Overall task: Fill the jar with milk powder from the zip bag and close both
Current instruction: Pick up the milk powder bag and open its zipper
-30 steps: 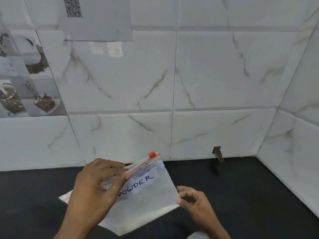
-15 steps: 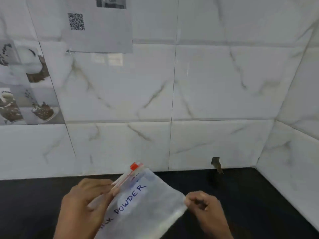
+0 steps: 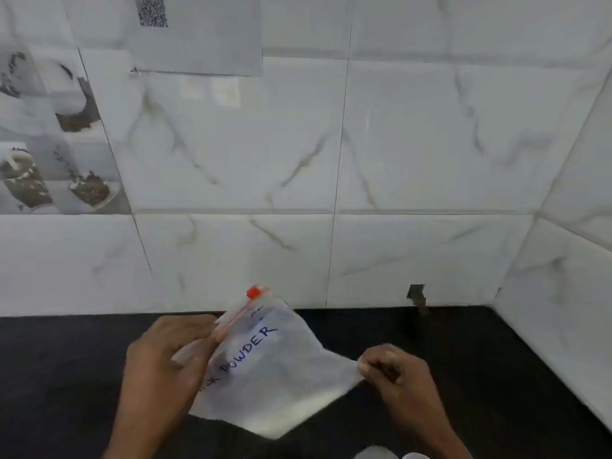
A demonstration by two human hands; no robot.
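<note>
head view. clear plastic zip bag (image 3: 275, 369) lettered "powder" in blue, held up off the black stone desk (image 3: 496, 359) between both hands, tilted, with the zip edge uppermost. left hand (image 3: 165, 369) curled round the zip end, thumb and fingers gripping the track. right hand (image 3: 394, 369) closed narrow, pinching the bag's opposite lower corner. small red plastic slider (image 3: 254, 292) at the far top end of the track, just beyond the left hand's fingertips. too blurred to tell whether sealed or open. white powder (image 3: 298, 409) pooled low in the bag, below and between the hands.

likely risks, judged from this: with the mouth parted while tilted like this, powder sliding toward the left hand and spilling onto the desk; a thin corner pinch at the right hand slipping and letting the bag swing; a sharp tug on the slider jerking the soft film and puffing powder out.

no jar plainly in sight. only a pale rounded shape (image 3: 374, 453) at the frame's bottom edge, just below the right hand, too cut off to name. nothing between the hands and that spot.

beyond the hands, white marble-look wall tiles (image 3: 430, 144); a grey paper sheet with a square code (image 3: 198, 34) high above the left hand; a chipped notch (image 3: 416, 293) above the right hand.
</note>
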